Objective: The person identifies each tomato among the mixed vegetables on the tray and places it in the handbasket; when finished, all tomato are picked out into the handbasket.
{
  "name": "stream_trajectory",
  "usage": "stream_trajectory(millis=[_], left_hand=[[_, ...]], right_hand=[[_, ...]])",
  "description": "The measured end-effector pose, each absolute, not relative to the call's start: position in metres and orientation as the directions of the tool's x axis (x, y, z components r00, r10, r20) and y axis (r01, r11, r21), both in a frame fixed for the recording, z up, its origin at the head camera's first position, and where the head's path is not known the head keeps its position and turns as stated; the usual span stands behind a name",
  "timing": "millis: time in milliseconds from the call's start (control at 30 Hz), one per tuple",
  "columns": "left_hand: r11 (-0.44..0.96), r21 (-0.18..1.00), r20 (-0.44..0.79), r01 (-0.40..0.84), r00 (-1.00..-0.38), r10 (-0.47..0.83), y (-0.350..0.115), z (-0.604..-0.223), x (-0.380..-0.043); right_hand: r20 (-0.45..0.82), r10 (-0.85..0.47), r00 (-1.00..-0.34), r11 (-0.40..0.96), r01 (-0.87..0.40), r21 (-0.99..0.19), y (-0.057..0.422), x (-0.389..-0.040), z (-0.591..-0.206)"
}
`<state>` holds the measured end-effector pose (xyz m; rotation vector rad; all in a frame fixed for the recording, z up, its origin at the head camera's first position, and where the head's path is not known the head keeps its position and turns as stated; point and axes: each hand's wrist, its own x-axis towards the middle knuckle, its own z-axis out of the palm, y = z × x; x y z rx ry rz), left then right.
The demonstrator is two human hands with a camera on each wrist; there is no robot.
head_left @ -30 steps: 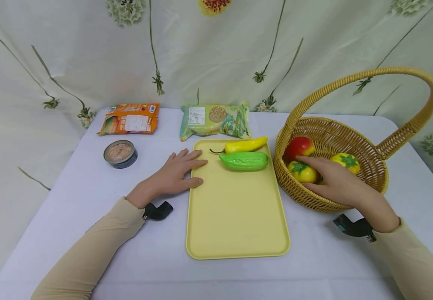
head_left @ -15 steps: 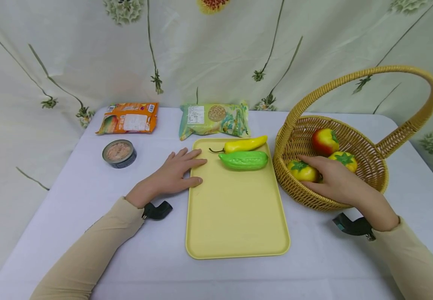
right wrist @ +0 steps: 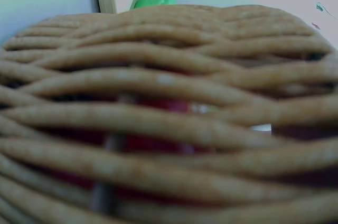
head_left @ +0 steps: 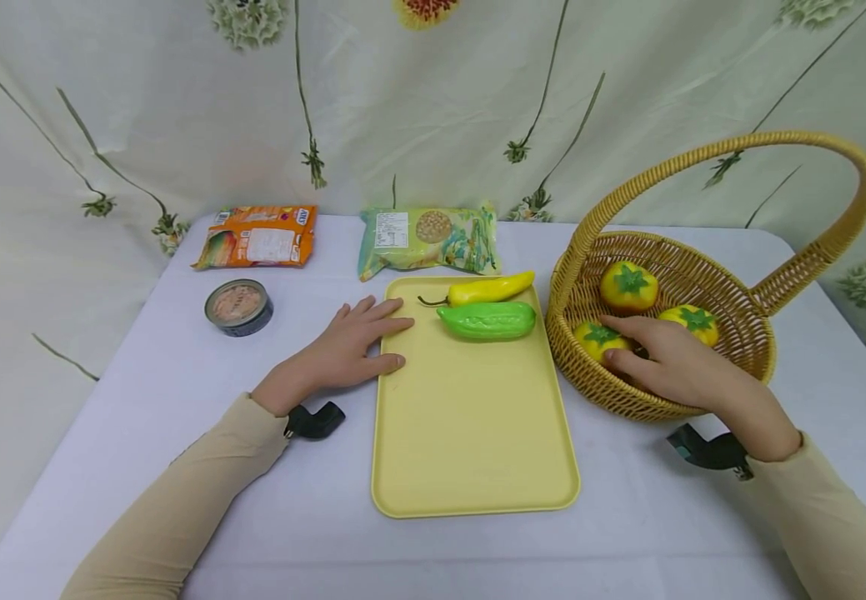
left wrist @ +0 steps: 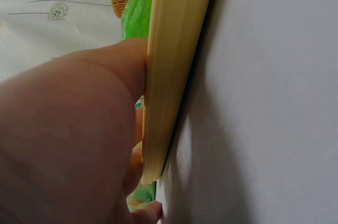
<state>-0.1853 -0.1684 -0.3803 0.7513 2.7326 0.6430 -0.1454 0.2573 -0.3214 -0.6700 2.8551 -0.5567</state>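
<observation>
In the head view my right hand (head_left: 668,360) reaches into the wicker basket (head_left: 758,354). Its thumb and index finger hold the near-left yellow fruit with a green leafy top (head_left: 596,337); the other fingers are hidden. Two similar fruits sit beside it, a back fruit (head_left: 629,287) and a right fruit (head_left: 691,322). My left hand (head_left: 342,348) rests, fingers spread, on the left rim of the yellow tray (head_left: 478,433). On the tray lie a yellow pepper (head_left: 493,289) and a green bumpy bitter melon (head_left: 487,321). Basket weave (right wrist: 158,86) fills most of the right wrist view.
At the back stand an orange packet (head_left: 260,237) and a green packet (head_left: 430,239). An opened-looking round can (head_left: 238,307) is left of the tray. The basket's tall handle (head_left: 748,146) arches over its right side. A floral cloth (head_left: 433,108) hangs behind the table.
A red-and-yellow fruit in the basket has rolled right, then turned so its green leafy top shows. My right thumb has shifted slightly up against the near fruit. My left hand stays put.
</observation>
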Motion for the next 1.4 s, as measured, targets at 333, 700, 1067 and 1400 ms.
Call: stream_trajectory(millis=[333,700,1067,1400], left_hand=[[0.776,0.471,-0.11,0.42,-0.844,0.524,-0.17,-0.38,-0.185],[0.774,0.471,-0.11,0.423,-0.842,0.527,-0.167,-0.38,-0.186],[0.764,0.481,-0.107,0.43,-0.836,0.538,-0.17,-0.371,-0.186],[0.868,0.369,-0.143,0.333,-0.902,0.407,-0.18,-0.331,-0.177]], right_hand=[[-0.085,-0.479,-0.874,0.828,-0.417,-0.376,0.26,-0.148,-0.318],[-0.045,-0.423,-0.905,0.847,-0.377,-0.375,0.269,-0.146,-0.311],[0.053,-0.431,-0.901,0.828,-0.418,-0.374,0.271,-0.142,-0.309],[0.204,-0.389,-0.898,0.814,-0.439,-0.381,0.277,-0.142,-0.309]])
